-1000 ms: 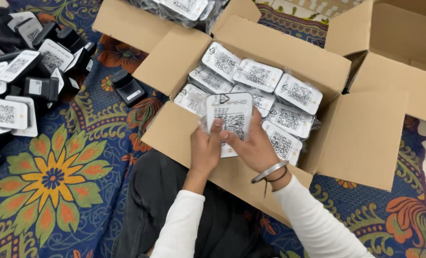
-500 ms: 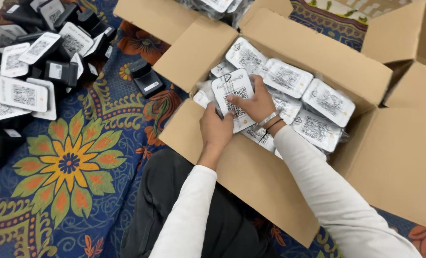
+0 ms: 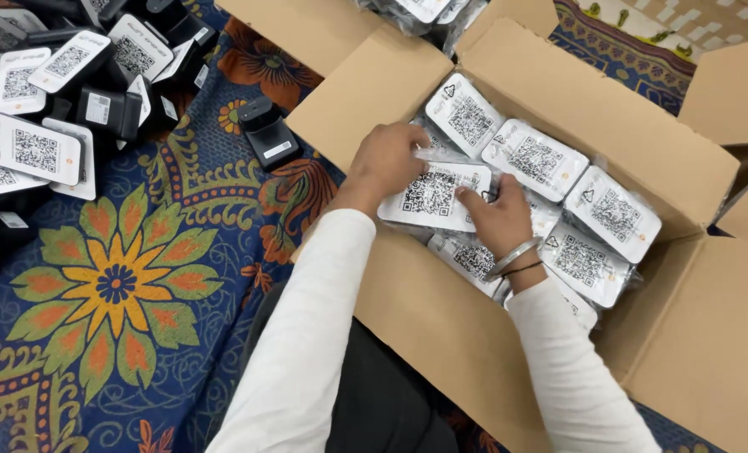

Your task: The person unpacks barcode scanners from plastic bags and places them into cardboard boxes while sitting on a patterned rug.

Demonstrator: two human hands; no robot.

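Here, two hands press on one white rectangular packet (image 3: 431,196) at the near left corner of an open cardboard box (image 3: 592,109). The left hand (image 3: 388,159) curls over the packet's upper left edge, fingers closed on it; the right hand (image 3: 498,220) grips its right end, thumb on top, with a metal bangle (image 3: 512,257) and a thin dark band at the wrist. Both arms wear white sleeves.

The packet's flat face carries a square black-and-white code label, and it lies tilted on other packets (image 3: 613,214) of the same kind, each white, round-cornered, sealed in clear plastic, laid in rows across the box. Those under the hands and arms are partly hidden. A second box (image 3: 323,25) behind holds more wrapped packets, cut off by the top edge.

On the patterned blue cloth (image 3: 114,285) with its orange and green flower, left of the box, a small black device (image 3: 266,134) stands alone. Farther left lies a heap of black devices and white labelled cards (image 3: 34,151), cut off at the edge; their print is too small to make out.
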